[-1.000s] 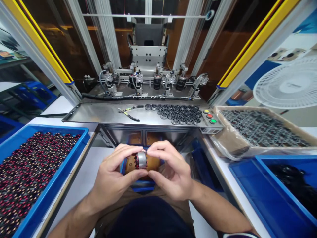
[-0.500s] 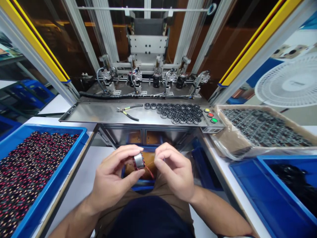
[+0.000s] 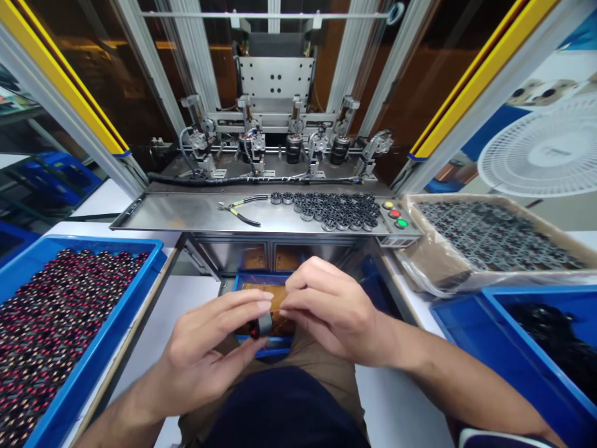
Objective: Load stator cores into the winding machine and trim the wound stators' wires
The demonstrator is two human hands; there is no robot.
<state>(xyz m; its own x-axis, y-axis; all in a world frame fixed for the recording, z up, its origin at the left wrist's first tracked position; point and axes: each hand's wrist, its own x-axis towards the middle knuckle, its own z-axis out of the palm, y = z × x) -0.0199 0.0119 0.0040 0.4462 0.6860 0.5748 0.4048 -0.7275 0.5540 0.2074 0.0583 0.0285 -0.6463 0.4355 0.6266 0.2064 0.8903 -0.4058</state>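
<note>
My left hand (image 3: 212,348) holds a motor stator (image 3: 265,323), a short cylinder with a grey metal band and dark, reddish windings at its side. Its thumb is below and its fingers above, covering part of the stator. Close on the right, my right hand (image 3: 331,311) has thumb and fingertips pinched together beside the stator, at what looks like one of its thin wires; the fingers mostly hide it. Both hands are above my lap, in front of the machine's steel ledge (image 3: 186,214).
Side cutters (image 3: 240,210) and several dark ring-shaped parts (image 3: 336,210) lie on the ledge, beside coloured buttons (image 3: 395,213). A blue bin (image 3: 156,249) of wound stators stands left. At right are a lined carton (image 3: 433,264) of grey parts and a blue bin (image 3: 471,336) with black parts.
My right hand has moved left and slightly up, against the stator. My left hand has shifted slightly down and its fingers cover more of the stator, which has turned; the dangling red wires no longer show.
</note>
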